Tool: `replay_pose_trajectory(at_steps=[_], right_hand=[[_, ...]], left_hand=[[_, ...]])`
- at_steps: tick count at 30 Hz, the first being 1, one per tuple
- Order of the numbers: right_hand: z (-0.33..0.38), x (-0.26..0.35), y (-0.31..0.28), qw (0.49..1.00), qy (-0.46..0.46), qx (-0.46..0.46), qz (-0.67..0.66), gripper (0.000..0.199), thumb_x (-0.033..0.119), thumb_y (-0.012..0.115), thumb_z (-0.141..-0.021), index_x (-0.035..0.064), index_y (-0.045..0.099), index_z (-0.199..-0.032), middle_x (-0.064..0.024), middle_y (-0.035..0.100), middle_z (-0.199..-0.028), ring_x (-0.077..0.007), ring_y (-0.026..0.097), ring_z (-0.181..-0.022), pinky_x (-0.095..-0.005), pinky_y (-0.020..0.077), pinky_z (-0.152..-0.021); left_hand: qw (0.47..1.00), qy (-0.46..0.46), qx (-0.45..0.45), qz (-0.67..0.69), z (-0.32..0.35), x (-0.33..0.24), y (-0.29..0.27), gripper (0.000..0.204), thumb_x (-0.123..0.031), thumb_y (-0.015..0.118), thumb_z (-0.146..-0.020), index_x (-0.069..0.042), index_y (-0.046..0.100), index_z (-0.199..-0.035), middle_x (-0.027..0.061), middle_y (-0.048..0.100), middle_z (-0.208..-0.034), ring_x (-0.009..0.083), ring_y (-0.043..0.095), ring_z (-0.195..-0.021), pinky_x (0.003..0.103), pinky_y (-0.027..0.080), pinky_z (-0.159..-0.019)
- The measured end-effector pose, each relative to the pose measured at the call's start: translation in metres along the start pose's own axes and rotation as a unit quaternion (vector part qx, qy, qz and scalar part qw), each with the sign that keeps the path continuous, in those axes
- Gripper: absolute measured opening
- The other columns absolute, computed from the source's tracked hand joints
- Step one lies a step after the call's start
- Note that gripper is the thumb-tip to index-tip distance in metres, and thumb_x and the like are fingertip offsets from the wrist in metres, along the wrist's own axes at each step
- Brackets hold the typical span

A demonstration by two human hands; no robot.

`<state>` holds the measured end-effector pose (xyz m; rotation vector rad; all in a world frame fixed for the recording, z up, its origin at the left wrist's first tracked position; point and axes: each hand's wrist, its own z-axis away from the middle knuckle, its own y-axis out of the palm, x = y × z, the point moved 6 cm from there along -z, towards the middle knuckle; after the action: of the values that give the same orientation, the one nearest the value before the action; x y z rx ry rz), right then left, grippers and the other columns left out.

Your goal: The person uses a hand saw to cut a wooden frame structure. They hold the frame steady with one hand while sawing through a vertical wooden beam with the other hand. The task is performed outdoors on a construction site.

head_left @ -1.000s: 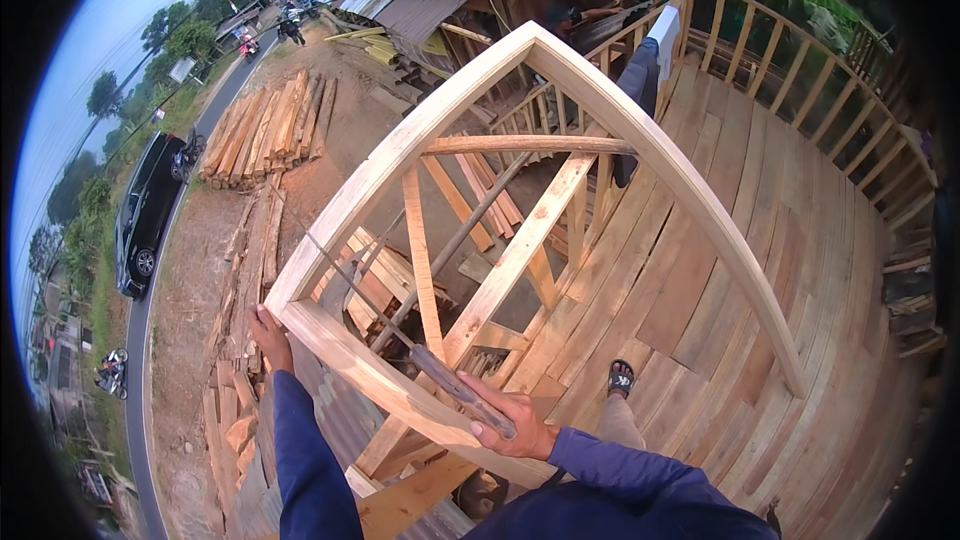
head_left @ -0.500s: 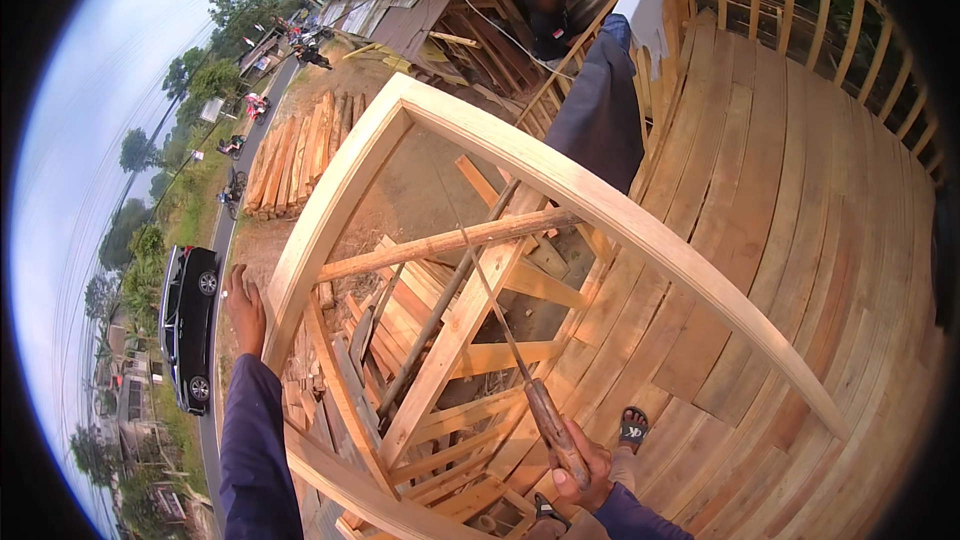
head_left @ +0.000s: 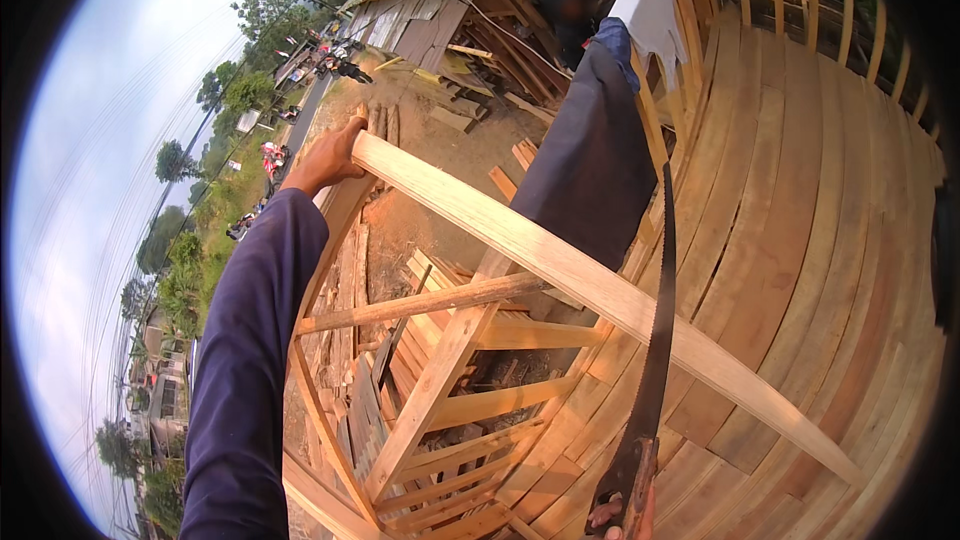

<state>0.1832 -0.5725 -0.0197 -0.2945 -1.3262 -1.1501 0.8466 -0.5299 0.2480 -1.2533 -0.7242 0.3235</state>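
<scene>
My left hand is closed over the upper corner of a pale wooden rail, its arm reaching forward in a dark sleeve. From that corner the rail slants down to the right across the plank deck. At the lower edge my right hand, partly cut off, grips a handsaw by its brown handle. The long toothed saw blade points up and crosses in front of the rail; whether they touch I cannot tell. Below the rail a round pole runs across a squared post.
A dark cloth and a white cloth hang over the railing ahead. Beyond it a person stands by a shed. Stair treads and stacked timber lie below, past the edge of the deck. A road with motorbikes runs at left.
My left hand has moved up and forward from the rail's left side to its corner. The saw has swung from pointing up-left to nearly upright, farther right, and my right hand has shifted right.
</scene>
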Motion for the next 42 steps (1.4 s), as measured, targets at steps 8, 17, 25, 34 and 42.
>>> replay_pose_trajectory(at_steps=[8,17,25,34,42], right_hand=[[-0.013,-0.001,0.016,0.996,0.004,-0.04,0.075,0.088,0.058,0.062,-0.086,-0.009,0.041,-0.139,-0.0067,0.06,-0.084,-0.0161,0.059,-0.067,-0.0295,0.0495,-0.061],[-0.005,0.031,0.026,0.991,-0.061,-0.026,0.121,0.084,0.058,0.06,-0.088,-0.0087,0.045,-0.136,-0.0068,0.06,-0.085,-0.0172,0.059,-0.068,-0.0299,0.0499,-0.062],[0.037,0.073,0.036,0.976,-0.118,0.006,0.183,0.079,0.058,0.058,-0.089,-0.0094,0.051,-0.13,-0.0079,0.059,-0.09,-0.0189,0.059,-0.074,-0.033,0.0509,-0.068],[0.131,0.039,0.065,0.977,-0.131,0.05,0.161,0.082,0.053,0.063,-0.087,-0.0104,0.045,-0.136,-0.0129,0.055,-0.099,-0.0222,0.057,-0.081,-0.0348,0.0503,-0.068],[0.249,0.044,0.178,0.976,-0.128,0.137,0.108,0.089,0.055,0.061,-0.084,-0.0058,0.036,-0.144,-0.003,0.047,-0.058,-0.0123,0.048,-0.05,-0.0279,0.0441,-0.05]], left_hand=[[0.996,-0.021,-0.08,0.017,0.012,-0.018,-0.004,0.072,-0.019,0.075,-0.066,-0.012,0.044,-0.131,0.0257,0.063,-0.101,0.0447,0.061,-0.096,0.047,0.047,-0.085],[0.999,-0.022,-0.027,-0.03,0.009,-0.012,0.004,0.079,-0.02,0.076,-0.069,-0.021,0.041,-0.14,0.0256,0.057,-0.114,0.0428,0.063,-0.097,0.049,0.052,-0.081],[0.98,-0.058,-0.188,-0.042,0.101,-0.082,0.016,0.079,-0.009,0.07,-0.074,-0.016,0.036,-0.146,0.024,0.033,-0.148,0.0386,0.033,-0.139,0.062,0.027,-0.11],[0.978,-0.131,-0.149,0.065,0.451,-0.039,0.069,0.047,-0.015,0.062,-0.086,-0.012,0.052,-0.132,0.0167,0.04,-0.145,0.0369,0.032,-0.14,0.057,0.017,-0.117],[0.871,-0.354,-0.34,0.033,0.707,0.107,0.057,0.04,-0.013,0.062,-0.086,-0.008,0.055,-0.125,0.0177,0.048,-0.136,0.0368,0.035,-0.136,0.056,0.02,-0.114]])
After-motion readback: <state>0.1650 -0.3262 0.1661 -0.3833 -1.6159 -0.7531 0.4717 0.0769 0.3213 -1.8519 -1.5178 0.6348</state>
